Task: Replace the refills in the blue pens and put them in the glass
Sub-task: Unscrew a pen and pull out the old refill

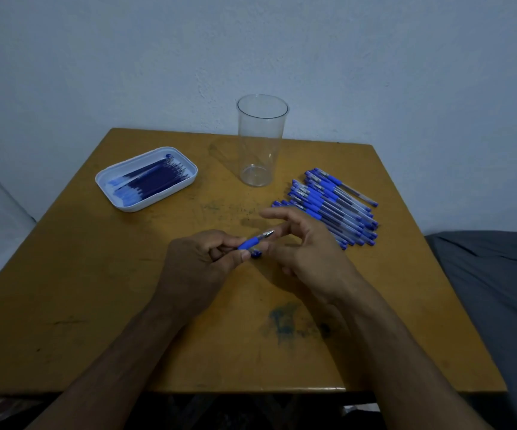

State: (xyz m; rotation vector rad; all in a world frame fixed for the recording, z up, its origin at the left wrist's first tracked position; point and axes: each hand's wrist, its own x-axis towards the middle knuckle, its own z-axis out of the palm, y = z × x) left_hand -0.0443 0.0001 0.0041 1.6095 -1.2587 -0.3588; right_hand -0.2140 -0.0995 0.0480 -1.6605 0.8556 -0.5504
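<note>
**Over the desk's middle: one pen in hand, the glass empty**

Over the middle of the desk (pixel 95 274) our left hand (pixel 195 265) grips a pen (pixel 255 241) by its blue sleeve, fingers curled round the barrel, metal tip aimed up and to the right. We judge it is held so to steady the body while the tip end is worked loose. Our right hand (pixel 300 246) hovers at that tip, fingers spread and relaxed, closing on nothing that we can see; whether a fingertip touches the tip we cannot tell. A small blue part shows just below the pen, between the hands.

Near the right edge lies the pile of pens (pixel 328 209), fanned within easy reach of the right hand. Towards the far left corner sits a white tray (pixel 120 203) of refills (pixel 151 181), on the left hand's side. Between them, by the far edge, stands the glass (pixel 260 141), upright and empty, so the job looks barely begun.

The desk is worn ochre wood, scuffed and stained with dark blue-green marks near us. A pale blue wall rises behind it; grey cloth (pixel 493 274) lies beyond the right edge.
</note>
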